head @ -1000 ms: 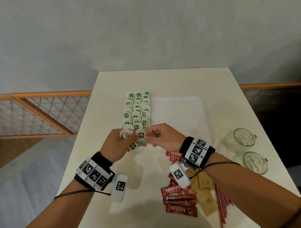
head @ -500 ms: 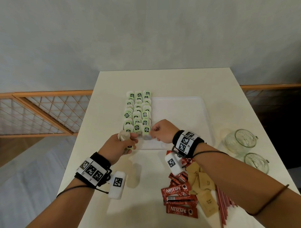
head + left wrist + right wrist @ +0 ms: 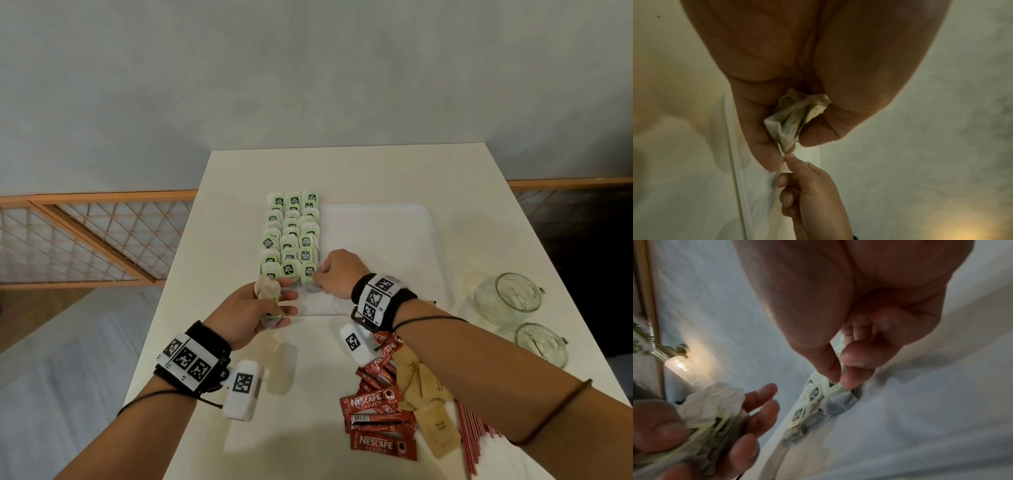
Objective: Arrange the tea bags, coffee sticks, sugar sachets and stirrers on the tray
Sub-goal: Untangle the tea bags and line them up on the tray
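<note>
Green-tagged paper tea bags (image 3: 292,236) filled the white plastic tray's (image 3: 376,240) left edge; right hand (image 3: 337,274) pinched one into place, left hand (image 3: 251,310) clutched spares, probably next.

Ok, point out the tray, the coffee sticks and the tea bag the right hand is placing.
tray (image 3: 376,240), head view, bare middle of its floor.
coffee sticks (image 3: 383,445), head view, on the nearest red stick.
tea bag (image 3: 835,387), right wrist view, on its pale tag under the fingertips.

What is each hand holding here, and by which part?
The left hand grips a bunch of tea bags around their bodies. The right hand pinches one tea bag by its paper tag, over the tray.
</note>
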Demonstrator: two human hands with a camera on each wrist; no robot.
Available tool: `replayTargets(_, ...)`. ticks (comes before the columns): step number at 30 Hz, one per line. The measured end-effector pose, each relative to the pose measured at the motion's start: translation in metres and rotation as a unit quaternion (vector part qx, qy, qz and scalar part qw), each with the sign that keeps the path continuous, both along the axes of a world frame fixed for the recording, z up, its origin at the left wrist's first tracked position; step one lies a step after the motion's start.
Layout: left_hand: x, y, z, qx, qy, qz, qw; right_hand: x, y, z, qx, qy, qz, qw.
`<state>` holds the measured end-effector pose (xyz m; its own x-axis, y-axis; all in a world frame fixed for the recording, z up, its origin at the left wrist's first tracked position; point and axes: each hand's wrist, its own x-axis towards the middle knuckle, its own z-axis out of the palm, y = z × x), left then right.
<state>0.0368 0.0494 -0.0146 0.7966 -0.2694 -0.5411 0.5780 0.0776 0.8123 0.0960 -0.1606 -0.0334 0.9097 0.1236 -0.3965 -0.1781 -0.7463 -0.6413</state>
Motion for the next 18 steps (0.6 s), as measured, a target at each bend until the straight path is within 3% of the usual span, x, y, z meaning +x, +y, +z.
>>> replayTargets(4, -0.001, -0.001, 0.002, 0.001, -0.016, -0.041, 0.999, -0.011, 0.003, 0.016, 0.082, -0.059, 0.045, 0.994)
replayTargets(11, -0.002, -0.01, 0.009, 0.001, -0.045, -0.119, 0.992, -0.025, 0.007, 0.034, 0.174, -0.069, 0.157, 0.97)
replayTargets(18, -0.002, -0.008, 0.008, 0.035, -0.066, -0.126, 0.989, -0.026, 0.002, 0.037, 0.235, -0.058, 0.119, 0.963)
